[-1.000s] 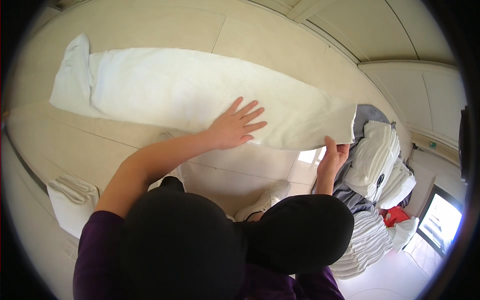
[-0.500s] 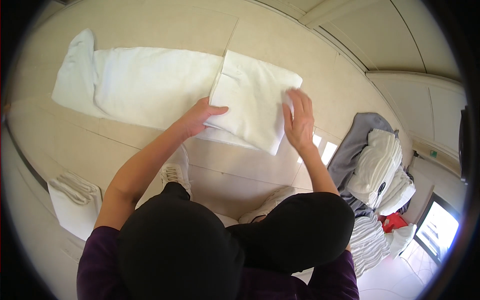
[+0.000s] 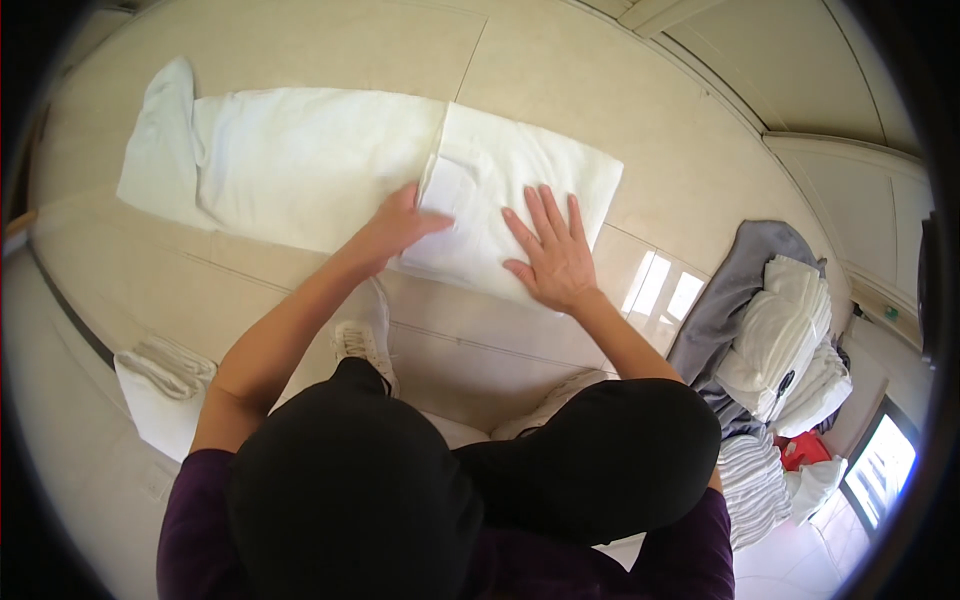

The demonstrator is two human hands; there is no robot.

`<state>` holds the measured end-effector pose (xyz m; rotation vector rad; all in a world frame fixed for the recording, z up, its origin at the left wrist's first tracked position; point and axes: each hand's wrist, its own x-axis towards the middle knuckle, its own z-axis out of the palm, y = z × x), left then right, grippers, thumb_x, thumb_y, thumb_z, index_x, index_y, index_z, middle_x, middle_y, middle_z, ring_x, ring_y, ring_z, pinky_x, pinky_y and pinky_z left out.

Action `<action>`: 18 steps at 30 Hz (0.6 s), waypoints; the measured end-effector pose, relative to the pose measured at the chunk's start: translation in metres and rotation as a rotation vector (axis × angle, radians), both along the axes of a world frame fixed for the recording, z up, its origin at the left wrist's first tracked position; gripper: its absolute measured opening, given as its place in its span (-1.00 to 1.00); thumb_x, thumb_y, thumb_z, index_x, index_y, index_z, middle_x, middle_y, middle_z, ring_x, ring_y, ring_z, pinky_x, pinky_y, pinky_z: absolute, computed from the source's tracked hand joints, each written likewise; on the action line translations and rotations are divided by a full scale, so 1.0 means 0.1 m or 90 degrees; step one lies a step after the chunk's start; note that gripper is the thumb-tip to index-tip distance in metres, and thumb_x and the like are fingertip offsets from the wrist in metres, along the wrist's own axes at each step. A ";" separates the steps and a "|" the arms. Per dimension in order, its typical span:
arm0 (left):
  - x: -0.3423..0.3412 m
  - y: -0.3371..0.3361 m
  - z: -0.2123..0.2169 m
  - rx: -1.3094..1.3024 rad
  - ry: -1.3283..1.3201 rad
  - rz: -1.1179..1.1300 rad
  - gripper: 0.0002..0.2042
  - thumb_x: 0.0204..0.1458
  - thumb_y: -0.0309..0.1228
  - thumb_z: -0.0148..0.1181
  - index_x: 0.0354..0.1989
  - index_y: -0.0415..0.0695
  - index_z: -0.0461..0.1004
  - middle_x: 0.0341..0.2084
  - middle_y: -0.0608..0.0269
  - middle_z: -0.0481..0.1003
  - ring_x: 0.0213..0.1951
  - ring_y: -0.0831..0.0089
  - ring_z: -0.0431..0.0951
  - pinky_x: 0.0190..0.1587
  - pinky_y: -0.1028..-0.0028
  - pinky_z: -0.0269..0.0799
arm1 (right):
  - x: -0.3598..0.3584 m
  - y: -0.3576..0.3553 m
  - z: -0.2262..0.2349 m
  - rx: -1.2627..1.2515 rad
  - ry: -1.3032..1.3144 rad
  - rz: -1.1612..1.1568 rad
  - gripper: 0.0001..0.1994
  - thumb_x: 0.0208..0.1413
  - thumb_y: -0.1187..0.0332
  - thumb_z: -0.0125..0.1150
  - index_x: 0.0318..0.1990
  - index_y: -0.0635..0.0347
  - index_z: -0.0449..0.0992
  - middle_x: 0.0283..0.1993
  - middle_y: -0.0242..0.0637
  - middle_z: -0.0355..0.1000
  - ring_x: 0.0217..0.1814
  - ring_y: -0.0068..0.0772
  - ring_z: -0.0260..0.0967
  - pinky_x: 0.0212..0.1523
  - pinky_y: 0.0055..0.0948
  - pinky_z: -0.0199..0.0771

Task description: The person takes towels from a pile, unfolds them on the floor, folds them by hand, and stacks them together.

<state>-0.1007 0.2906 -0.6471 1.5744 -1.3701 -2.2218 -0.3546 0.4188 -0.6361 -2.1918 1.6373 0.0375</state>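
Observation:
A long white towel (image 3: 300, 150) lies spread on the tiled floor, its right end doubled back over itself into a squarish folded part. At that fold's left edge, my left hand (image 3: 398, 228) grips the cloth with its thumb on top; it is slightly blurred. My right hand (image 3: 555, 255) rests flat and open on the folded part, fingers spread. The towel's far left end has a corner flap turned over, with a crease beside it.
A folded white towel (image 3: 165, 400) sits at the lower left. To the right, a grey cloth (image 3: 745, 265) lies under stacked white textiles (image 3: 780, 335), near a pleated white pile (image 3: 750, 490) and a red item (image 3: 802, 450). My shoe (image 3: 360, 340) is close to the towel's near edge.
My right hand has moved left from the fold's right edge and now presses flat on top. The folded part lies flatter and its right edge reaches slightly further right. My left hand stays at the fold's left edge.

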 end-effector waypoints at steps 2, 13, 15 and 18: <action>-0.17 -0.09 -0.03 -0.127 -0.071 0.009 -0.37 0.05 -0.30 0.37 0.22 -0.34 0.24 -0.07 0.00 0.55 -0.05 0.29 0.59 -0.01 0.33 0.53 | 0.04 0.13 -0.04 -0.055 0.010 -0.018 -0.32 0.30 -0.11 -0.03 0.50 -0.13 0.07 0.60 -0.08 -0.17 0.66 -0.02 -0.36 0.56 0.17 -0.45; -0.08 -0.03 -0.08 -0.448 -0.238 -0.032 -0.41 0.09 -0.35 0.30 0.20 -0.19 0.09 -0.26 -0.07 0.52 -0.21 0.02 0.60 -0.12 0.14 0.49 | -0.19 0.05 -0.34 -0.011 -0.547 -0.852 -0.53 0.19 0.32 0.31 0.17 0.39 0.39 0.17 -0.07 0.42 0.12 -0.25 0.39 0.09 -0.33 0.39; 0.07 -0.01 -0.06 -0.411 -0.159 -0.006 -0.44 0.09 -0.40 0.28 0.20 -0.18 0.11 -0.28 -0.01 0.52 -0.23 0.12 0.60 -0.14 0.22 0.51 | -0.48 0.18 -0.35 0.123 -0.687 -0.829 -0.56 0.18 0.32 0.33 0.13 0.40 0.44 0.07 -0.15 0.50 0.02 -0.34 0.44 0.01 -0.39 0.43; 0.42 -0.05 -0.03 -0.453 0.006 0.069 -0.56 0.11 -0.51 0.24 0.15 -0.14 0.25 -0.30 0.14 0.53 -0.26 0.37 0.58 -0.18 0.39 0.53 | -1.20 0.36 -0.29 0.112 -0.649 -0.859 -0.58 0.12 0.31 0.37 0.05 0.41 0.51 -0.12 -0.23 0.57 -0.13 -0.38 0.49 -0.06 -0.40 0.46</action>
